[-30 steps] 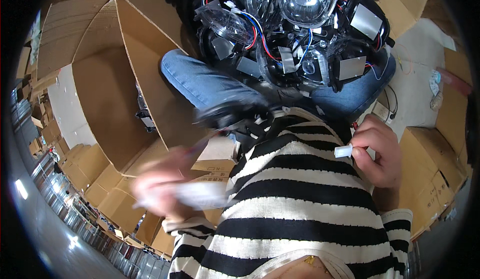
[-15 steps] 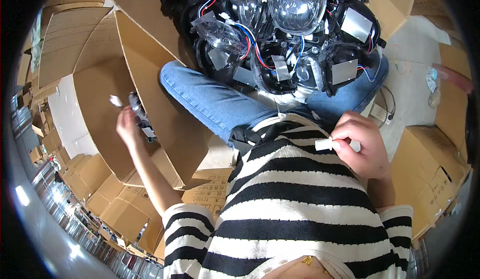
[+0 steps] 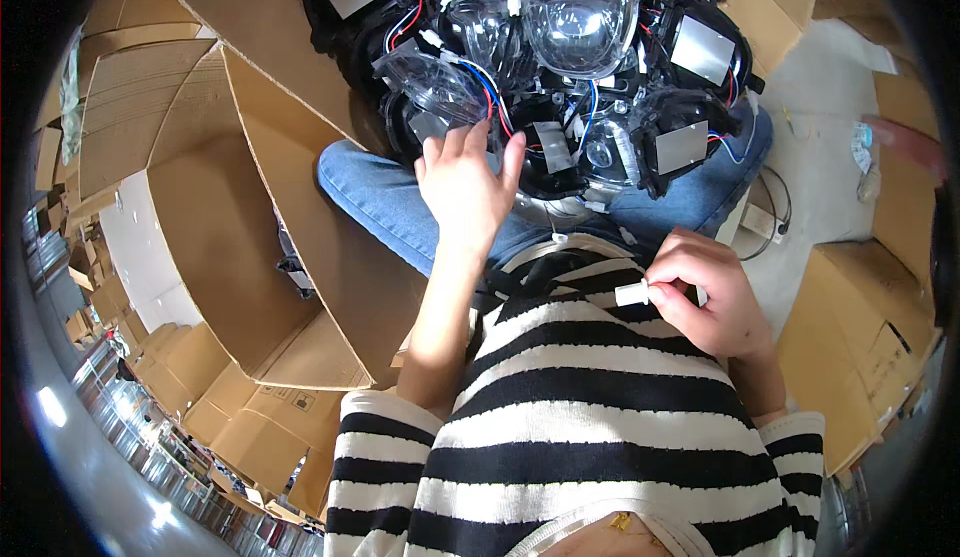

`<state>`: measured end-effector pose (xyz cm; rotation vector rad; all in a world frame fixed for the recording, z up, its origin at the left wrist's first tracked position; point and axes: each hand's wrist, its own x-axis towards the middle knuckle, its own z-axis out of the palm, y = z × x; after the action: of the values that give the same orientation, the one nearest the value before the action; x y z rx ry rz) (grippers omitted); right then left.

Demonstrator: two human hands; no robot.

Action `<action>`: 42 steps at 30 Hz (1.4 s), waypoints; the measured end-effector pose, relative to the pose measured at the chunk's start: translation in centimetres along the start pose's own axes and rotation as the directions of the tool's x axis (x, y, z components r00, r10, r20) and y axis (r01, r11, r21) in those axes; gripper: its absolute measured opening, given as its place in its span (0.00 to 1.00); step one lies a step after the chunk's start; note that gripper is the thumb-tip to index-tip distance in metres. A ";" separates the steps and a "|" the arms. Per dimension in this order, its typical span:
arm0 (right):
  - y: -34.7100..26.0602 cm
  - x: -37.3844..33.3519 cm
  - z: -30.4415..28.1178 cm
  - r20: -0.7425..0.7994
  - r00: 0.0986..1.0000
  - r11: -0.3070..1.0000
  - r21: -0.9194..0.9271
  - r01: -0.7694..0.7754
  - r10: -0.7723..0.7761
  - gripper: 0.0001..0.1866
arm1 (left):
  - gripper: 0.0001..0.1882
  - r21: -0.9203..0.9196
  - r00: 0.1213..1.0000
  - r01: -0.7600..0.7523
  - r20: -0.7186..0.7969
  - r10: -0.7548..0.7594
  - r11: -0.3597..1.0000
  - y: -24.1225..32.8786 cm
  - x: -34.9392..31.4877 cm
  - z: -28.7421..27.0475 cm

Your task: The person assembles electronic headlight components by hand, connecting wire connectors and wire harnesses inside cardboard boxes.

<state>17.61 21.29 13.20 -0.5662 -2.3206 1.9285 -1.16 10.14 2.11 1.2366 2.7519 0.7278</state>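
Observation:
My left hand [image 3: 464,185] reaches to the near left side of a heap of headlamps. Its fingers are spread and seem to hold nothing. They are at a clear-lensed headlamp [image 3: 436,87] and its red, blue and white wires; whether they touch it I cannot tell. Near my waist my right hand [image 3: 708,295] is closed, with a small white piece [image 3: 631,294] pinched between thumb and fingers. The piece looks like a plastic connector, but its far end is hidden. Another large clear headlamp [image 3: 582,19] lies on top of the heap, among black housings with silvery patches [image 3: 682,147].
An open cardboard box [image 3: 215,247] stands at my left, with a dark part [image 3: 292,262] inside by its wall. Cardboard flaps [image 3: 260,47] edge the heap. At the right are a black cable [image 3: 778,219] on the floor and another carton [image 3: 850,342].
My left hand has come out of the left box and moved right to the headlamp heap. The white item seen by it earlier is gone from view. My right hand keeps its white piece.

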 end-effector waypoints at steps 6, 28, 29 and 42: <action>0.5 -0.3 0.4 0.033 0.999 0.998 0.053 -0.021 0.020 0.01 | 0.18 0.327 0.993 -0.065 0.111 0.030 0.943 1.8 0.1 1.9; 1.8 -2.2 0.5 -0.009 0.993 0.989 0.090 0.118 -0.118 0.02 | 0.14 -0.096 0.943 0.203 0.289 -0.168 0.974 2.4 0.4 1.2; 1.8 -2.2 0.4 -0.011 0.993 0.989 0.088 0.118 -0.117 0.02 | 0.14 -0.211 0.964 0.188 0.226 -0.139 0.959 2.4 0.0 0.7; -0.8 -2.5 -1.3 -0.021 0.998 0.995 0.078 0.063 -0.062 0.02 | 0.19 -0.764 0.872 0.203 0.426 0.242 0.613 6.0 -1.6 -8.3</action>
<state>20.13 21.58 14.72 -0.4961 -2.2119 1.9677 2.28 9.08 11.84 1.0170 1.6378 1.2354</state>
